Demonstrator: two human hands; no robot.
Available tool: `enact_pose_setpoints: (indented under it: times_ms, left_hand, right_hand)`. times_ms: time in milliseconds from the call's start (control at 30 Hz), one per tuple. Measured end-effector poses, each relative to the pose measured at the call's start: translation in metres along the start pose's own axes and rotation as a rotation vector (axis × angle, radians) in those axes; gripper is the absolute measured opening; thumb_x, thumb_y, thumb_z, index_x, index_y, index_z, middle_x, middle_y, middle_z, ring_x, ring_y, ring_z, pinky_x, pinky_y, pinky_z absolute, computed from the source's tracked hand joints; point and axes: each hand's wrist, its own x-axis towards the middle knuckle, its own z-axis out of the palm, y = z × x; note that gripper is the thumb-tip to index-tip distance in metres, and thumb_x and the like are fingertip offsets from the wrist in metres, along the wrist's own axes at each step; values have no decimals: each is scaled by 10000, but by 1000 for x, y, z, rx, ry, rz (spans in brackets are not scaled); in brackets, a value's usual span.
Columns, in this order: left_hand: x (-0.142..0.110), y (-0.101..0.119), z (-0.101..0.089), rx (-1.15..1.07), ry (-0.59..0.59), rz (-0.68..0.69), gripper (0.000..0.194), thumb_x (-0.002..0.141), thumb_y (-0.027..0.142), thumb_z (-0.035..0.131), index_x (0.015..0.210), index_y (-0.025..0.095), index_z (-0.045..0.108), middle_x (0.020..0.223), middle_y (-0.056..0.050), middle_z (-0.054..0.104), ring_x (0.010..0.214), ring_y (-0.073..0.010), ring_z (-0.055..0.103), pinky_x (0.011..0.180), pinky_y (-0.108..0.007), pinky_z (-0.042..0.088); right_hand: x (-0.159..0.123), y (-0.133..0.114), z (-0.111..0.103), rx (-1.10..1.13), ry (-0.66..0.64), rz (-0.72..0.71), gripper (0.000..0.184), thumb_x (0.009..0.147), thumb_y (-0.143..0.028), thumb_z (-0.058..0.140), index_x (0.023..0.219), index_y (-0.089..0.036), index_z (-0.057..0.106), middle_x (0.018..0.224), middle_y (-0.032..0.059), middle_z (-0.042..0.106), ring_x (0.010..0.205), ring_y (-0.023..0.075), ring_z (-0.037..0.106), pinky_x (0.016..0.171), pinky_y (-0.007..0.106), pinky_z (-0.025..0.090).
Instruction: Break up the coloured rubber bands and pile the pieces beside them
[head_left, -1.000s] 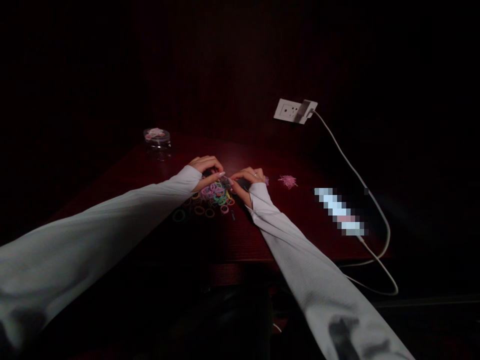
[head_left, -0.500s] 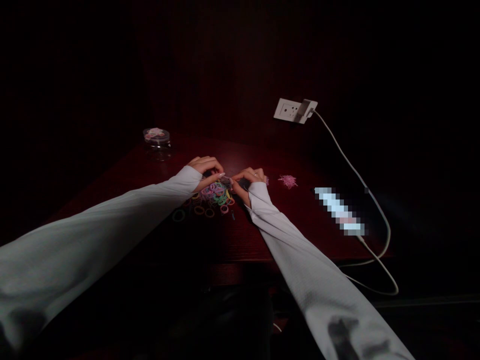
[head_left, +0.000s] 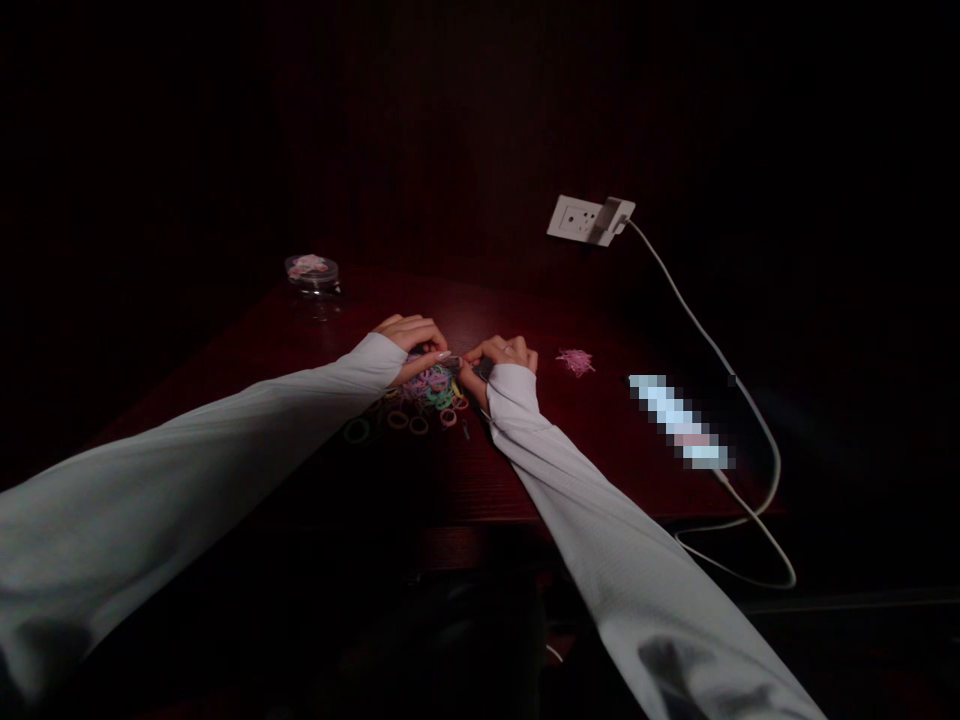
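Note:
A loose heap of colourful hair ties lies on the dark red table, with pink, green, yellow and orange loops among them. Over its far left side bends my left hand, thumb and fingers pinched together. My right hand comes in from the right, also pinching, its fingertips close to the left ones. Between the fingertips is something small and greyish, too dim to name. A small pile of thin pink bands sits to the right of my right hand.
At the back left stands a round clear container with a pink-patterned lid. A blurred-out phone lies at the right, its white cable running to a charger in the wall socket.
My right hand has shifted slightly left and turned a little, its forearm moving with it. My left hand stays nearly in place. The heap looks much the same.

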Motion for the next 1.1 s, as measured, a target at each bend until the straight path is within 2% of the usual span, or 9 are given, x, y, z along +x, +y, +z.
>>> enact_pose_setpoints:
  times_ms: [733,833,1000,1100]
  left_hand:
    - [-1,2,-1,-5,12,-4,276,1029,395,484,958,200,664,906,-25,697,906,-203,634,845,-337,393]
    - [0,3,-2,-6,8,-13,268,1024,394,490,958,202,664,906,-23,697,908,-204,634,850,-339,393]
    - [0,2,-2,0,18,-33,242,1014,364,502,948,198,665,906,-25,700,900,-205,638,831,-331,393]
    - [0,1,-2,-5,22,-31,237,1012,362,514,951,194,669,907,-23,700,893,-201,638,818,-323,392]
  right_hand:
    - [6,16,0,-47,48,141,167,917,-352,626,814,-241,697,929,21,727,1036,263,546,957,402,279]
    - [5,14,-1,-45,37,113,190,939,-371,603,837,-251,710,922,25,727,1031,264,546,954,404,282]
    - [3,7,-4,8,-36,-46,189,955,-374,610,879,-263,743,927,20,730,1041,257,546,978,400,269]
    - [1,5,-7,47,-37,-61,193,959,-378,616,892,-262,754,928,17,726,1036,248,544,982,391,268]
